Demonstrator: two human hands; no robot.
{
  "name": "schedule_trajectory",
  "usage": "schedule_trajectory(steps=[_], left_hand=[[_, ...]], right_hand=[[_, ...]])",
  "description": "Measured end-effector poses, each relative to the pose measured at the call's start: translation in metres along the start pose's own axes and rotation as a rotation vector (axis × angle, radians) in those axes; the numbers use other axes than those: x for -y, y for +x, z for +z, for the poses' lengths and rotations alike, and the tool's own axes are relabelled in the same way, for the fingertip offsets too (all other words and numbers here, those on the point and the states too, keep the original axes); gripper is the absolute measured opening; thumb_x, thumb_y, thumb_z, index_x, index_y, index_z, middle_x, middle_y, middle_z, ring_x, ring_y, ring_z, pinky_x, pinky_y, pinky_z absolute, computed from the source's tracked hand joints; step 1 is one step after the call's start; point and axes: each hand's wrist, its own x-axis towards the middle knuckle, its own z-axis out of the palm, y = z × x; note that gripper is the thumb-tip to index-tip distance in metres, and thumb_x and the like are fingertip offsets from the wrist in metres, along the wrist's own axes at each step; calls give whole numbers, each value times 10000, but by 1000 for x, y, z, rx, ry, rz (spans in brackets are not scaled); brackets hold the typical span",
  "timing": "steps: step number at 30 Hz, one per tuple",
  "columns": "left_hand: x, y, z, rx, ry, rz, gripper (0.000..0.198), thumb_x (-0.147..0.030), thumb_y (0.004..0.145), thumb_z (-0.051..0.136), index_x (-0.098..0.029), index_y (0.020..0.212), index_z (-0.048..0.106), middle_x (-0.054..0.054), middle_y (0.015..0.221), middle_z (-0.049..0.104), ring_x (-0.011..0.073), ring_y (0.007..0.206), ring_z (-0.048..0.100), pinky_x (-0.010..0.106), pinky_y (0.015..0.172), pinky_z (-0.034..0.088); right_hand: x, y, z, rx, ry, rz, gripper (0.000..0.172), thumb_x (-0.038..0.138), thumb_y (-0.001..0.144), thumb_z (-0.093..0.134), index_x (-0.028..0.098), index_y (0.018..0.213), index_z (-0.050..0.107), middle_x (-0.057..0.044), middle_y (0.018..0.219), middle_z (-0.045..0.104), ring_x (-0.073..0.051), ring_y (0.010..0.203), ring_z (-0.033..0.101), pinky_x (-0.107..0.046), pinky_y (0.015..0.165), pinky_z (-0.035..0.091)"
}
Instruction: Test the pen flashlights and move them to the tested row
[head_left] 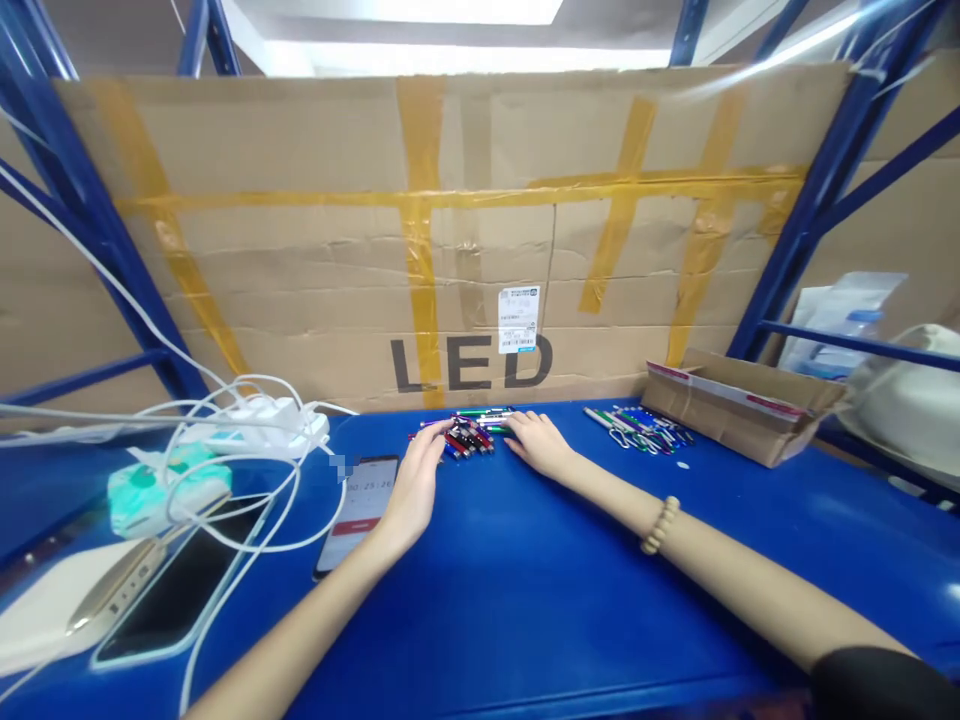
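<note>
A pile of dark, red and blue pens [469,438] lies on the blue tabletop, with green and white ones [491,412] behind it. Along the pile's left edge, my left hand [421,470] reaches with its fingers stretched out, the tips touching or very near the pens. My right hand [541,445], a beaded bracelet [661,526] on its wrist, rests at the pile's right side, fingers apart and palm down. Neither hand shows a pen in its grasp, though parts of the fingertips are hard to make out.
Several pens with carabiner clips [645,430] lie to the right, beside an open cardboard box [727,405]. A phone with a timer [364,500] lies by my left forearm. White cables [292,500], a power strip [262,425] and another phone [187,580] crowd the left. Cardboard [322,260] closes the back.
</note>
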Motion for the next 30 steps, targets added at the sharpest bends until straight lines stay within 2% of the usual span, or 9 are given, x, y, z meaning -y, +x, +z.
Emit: schedule_trajectory(steps=[4, 6, 10, 14, 20, 23, 25, 27, 30], left_hand=[[-3, 2, -6, 0, 8, 21, 404, -372, 924, 288, -204, 1199, 532, 91, 1353, 539, 227, 1293, 442, 425, 1091, 301], [-3, 2, -4, 22, 7, 23, 359, -378, 909, 350, -210, 1141, 566, 89, 1262, 608, 230, 1212, 518, 410, 1047, 359], [1, -2, 7, 114, -6, 9, 339, -410, 846, 502, -183, 1074, 609, 49, 813, 697, 185, 750, 641, 337, 778, 506], [6, -8, 18, 208, -22, -10, 422, -419, 780, 588, -140, 1094, 628, 12, 661, 666, 136, 521, 579, 289, 596, 499], [4, -10, 16, 296, -1, -15, 253, -328, 764, 620, -167, 915, 743, 47, 782, 748, 164, 619, 634, 292, 653, 510], [3, -4, 9, 315, 102, 49, 204, -293, 766, 644, -212, 909, 765, 28, 833, 769, 192, 734, 669, 295, 721, 511], [2, 1, 4, 337, 178, 99, 183, -294, 764, 659, -226, 889, 773, 26, 880, 778, 217, 807, 683, 307, 746, 513], [3, 4, 1, 345, 232, 133, 174, -313, 768, 661, -236, 874, 777, 24, 900, 781, 231, 844, 689, 317, 754, 515], [4, 3, 0, 366, 313, 204, 181, -327, 781, 660, -256, 904, 772, 19, 894, 782, 225, 841, 685, 319, 762, 510]], right_hand=[[-10, 13, -3, 21, 92, 77, 302, 311, 930, 569, 167, 1195, 569, -88, 1197, 593, -212, 992, 616, -417, 830, 531], [-12, 9, -9, 14, 158, 68, 299, 315, 929, 570, 165, 1188, 572, -85, 1188, 596, -210, 985, 619, -417, 825, 532], [-1, -15, -25, -11, 343, -81, 174, 258, 937, 555, 149, 1059, 614, -60, 1022, 669, -182, 918, 640, -381, 847, 514], [21, -40, -35, -33, 555, -259, 142, 256, 909, 594, 176, 1026, 600, -63, 1032, 670, -174, 960, 617, -327, 862, 494], [35, -61, -35, -35, 828, -237, 247, 355, 885, 607, 169, 1040, 556, -40, 934, 631, -130, 748, 586, -265, 689, 499], [34, -65, -34, 141, 1043, -154, 332, 407, 963, 432, 139, 1129, 535, 6, 731, 588, -125, 647, 540, -254, 628, 463], [34, -66, -34, 257, 1135, -130, 363, 400, 983, 360, 125, 1062, 584, 29, 627, 529, -124, 594, 506, -258, 621, 445], [35, -67, -34, 277, 1139, -138, 327, 377, 965, 403, 136, 940, 622, 17, 642, 539, -131, 627, 517, -269, 659, 445], [37, -70, -34, 271, 1146, -136, 243, 332, 930, 464, 149, 920, 623, -15, 776, 600, -140, 697, 546, -276, 704, 448]])
